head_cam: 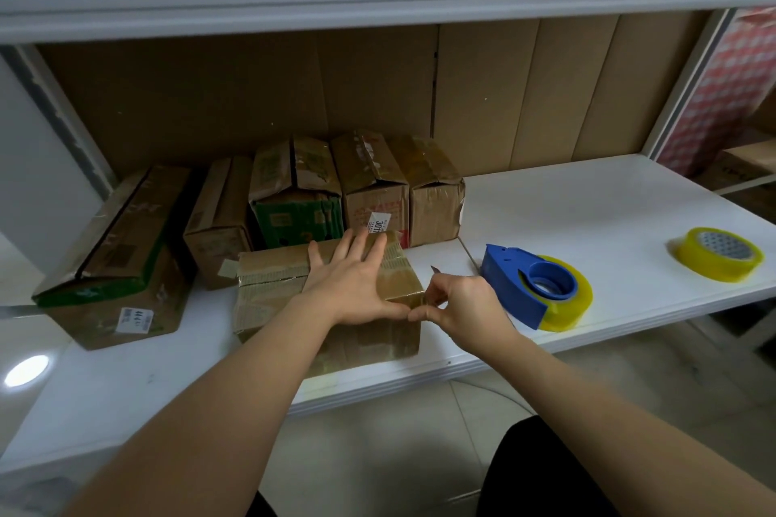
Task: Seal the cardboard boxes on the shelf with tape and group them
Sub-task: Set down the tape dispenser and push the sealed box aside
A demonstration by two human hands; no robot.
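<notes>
A cardboard box [336,298] sat near the front edge of the white shelf [588,201], a little left of the frame's centre. The left hand [357,281] lay flat on its top, fingers [361,248] spread and straight, thumb reaching toward the box's right front corner. At that corner the right hand [457,302] had its fingers curled, pinching what looked like a strip of tape at the box's edge; the strip itself was hard to make out. Behind, along the back of the shelf, a row of five boxes [294,197] stood side by side, running from the left toward the middle. Just right of the right hand lay a blue tape dispenser [529,285] loaded with a yellowish roll. A spare yellow tape roll [718,254] rested well apart at the right of the frame.
</notes>
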